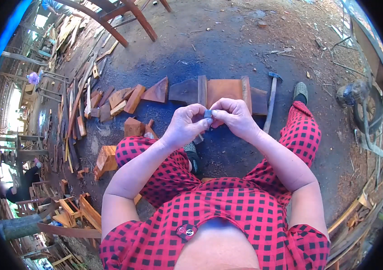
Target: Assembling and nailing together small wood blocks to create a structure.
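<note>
My left hand (186, 123) and my right hand (237, 119) meet in front of me, fingertips pinched together. Between them is a small dark grey ridged piece (208, 113), too small to name for certain; both hands grip it. Just beyond my hands, a reddish-brown wooden board (224, 87) with a strip along each side lies on the ground. Dark wood (183, 91) sticks out at its left. A hammer (271, 94) with a pale wooden handle rests to the right of it, head pointing away.
Cut wood blocks (134, 100) and a triangular piece (157, 91) lie in a row to the left. Long offcuts (72, 112) are heaped farther left. Wooden furniture legs (142, 20) stand at the far side. At the right is a wheel (368, 105). Another person (22, 186) is at far left.
</note>
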A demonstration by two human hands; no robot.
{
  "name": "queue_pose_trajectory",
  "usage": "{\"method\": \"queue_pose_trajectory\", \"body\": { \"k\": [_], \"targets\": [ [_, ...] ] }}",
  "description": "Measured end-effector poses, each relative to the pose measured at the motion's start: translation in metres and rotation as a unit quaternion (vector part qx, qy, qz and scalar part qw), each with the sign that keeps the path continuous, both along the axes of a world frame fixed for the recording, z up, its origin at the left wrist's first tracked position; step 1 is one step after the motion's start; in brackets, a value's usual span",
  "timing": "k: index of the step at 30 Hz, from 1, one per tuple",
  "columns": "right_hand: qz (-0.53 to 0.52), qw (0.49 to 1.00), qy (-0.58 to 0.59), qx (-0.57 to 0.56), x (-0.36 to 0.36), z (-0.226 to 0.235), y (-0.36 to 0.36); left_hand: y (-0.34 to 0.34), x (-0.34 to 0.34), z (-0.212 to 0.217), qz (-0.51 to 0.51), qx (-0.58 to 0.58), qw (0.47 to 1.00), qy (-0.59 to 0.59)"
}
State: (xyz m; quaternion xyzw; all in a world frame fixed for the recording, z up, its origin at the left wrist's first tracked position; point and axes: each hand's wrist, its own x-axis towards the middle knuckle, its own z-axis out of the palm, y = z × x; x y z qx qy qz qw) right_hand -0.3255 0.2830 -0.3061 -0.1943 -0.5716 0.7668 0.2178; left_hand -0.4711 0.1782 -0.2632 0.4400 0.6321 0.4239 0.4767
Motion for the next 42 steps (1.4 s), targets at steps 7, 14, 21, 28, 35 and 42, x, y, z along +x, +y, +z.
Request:
{"method": "queue_pose_trajectory", "body": {
  "k": [7, 14, 21, 28, 35, 42],
  "targets": [
    [-0.015, 1.0, 0.005, 0.021, -0.002, 0.002, -0.003, 0.0, 0.002, -0.006, 0.002, 0.066, 0.996, 0.063],
    [-0.052, 0.997, 0.039, 0.05, -0.004, 0.011, -0.007, 0.002, 0.005, -0.003, 0.016, 0.129, 0.984, 0.121],
    [-0.09, 0.99, 0.029, 0.106, -0.005, 0.009, -0.007, 0.007, 0.013, -0.001, 0.053, 0.217, 0.952, 0.21],
    [-0.092, 0.954, 0.037, 0.284, -0.002, 0.022, -0.005, 0.007, 0.013, 0.001, 0.067, 0.344, 0.891, 0.288],
    [-0.072, 0.952, 0.0, 0.297, -0.003, 0.015, -0.006, 0.004, -0.001, -0.002, 0.001, 0.176, 0.972, 0.156],
    [-0.043, 0.99, -0.001, 0.132, -0.001, 0.015, -0.006, 0.001, 0.001, 0.0, -0.001, 0.28, 0.903, 0.325]
  ]
}}
